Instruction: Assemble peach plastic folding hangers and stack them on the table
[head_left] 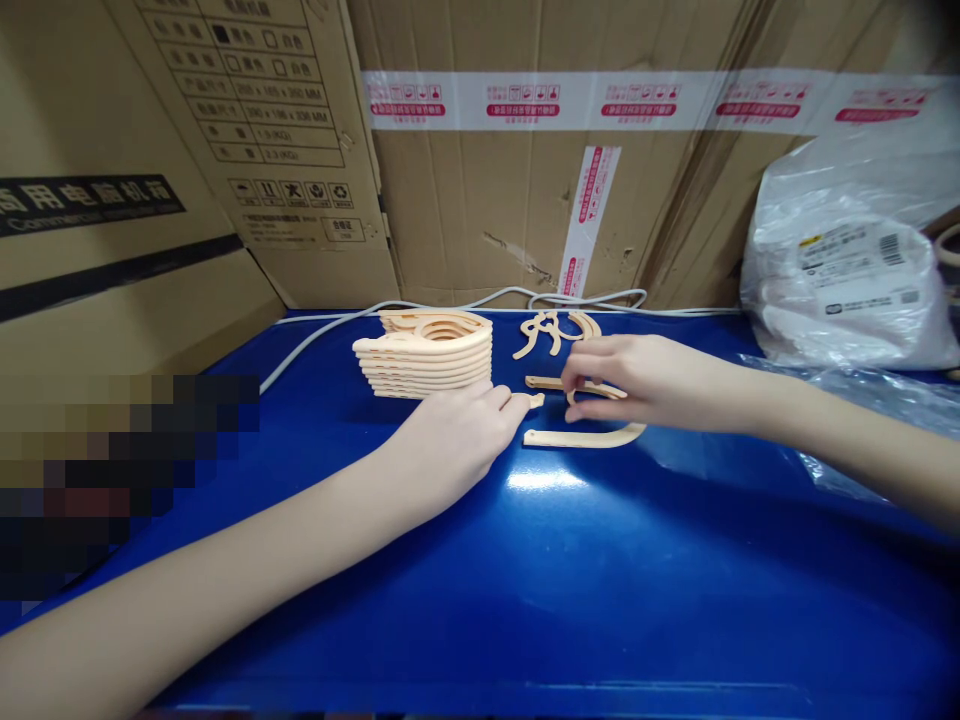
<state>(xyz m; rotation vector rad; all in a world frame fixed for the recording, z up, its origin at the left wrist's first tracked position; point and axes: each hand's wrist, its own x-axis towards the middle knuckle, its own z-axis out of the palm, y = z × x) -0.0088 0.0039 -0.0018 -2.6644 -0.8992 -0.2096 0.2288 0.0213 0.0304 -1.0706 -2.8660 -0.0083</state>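
Observation:
In the head view, my left hand [469, 435] is closed around a small beige plastic piece [537, 400], whose tip sticks out past the fingers. My right hand [622, 378] pinches a small curved beige piece, mostly covered by its fingers. Just behind and under those fingers lies a beige arm piece [546, 383]. Nearer to me rests another long beige arm piece [574, 438], bent at its right end. A neat stack of flat beige pieces [424, 365], looking like folded plastic hangers, stands beyond my left hand.
Several loose hook-shaped beige pieces [544, 328] lie at the back of the blue tabletop [525, 590]. A white cable [322, 335] runs along the rear edge. Cardboard boxes [480, 200] wall the back and left. White plastic bags [840, 260] sit at the right, with clear film [844, 475] before them.

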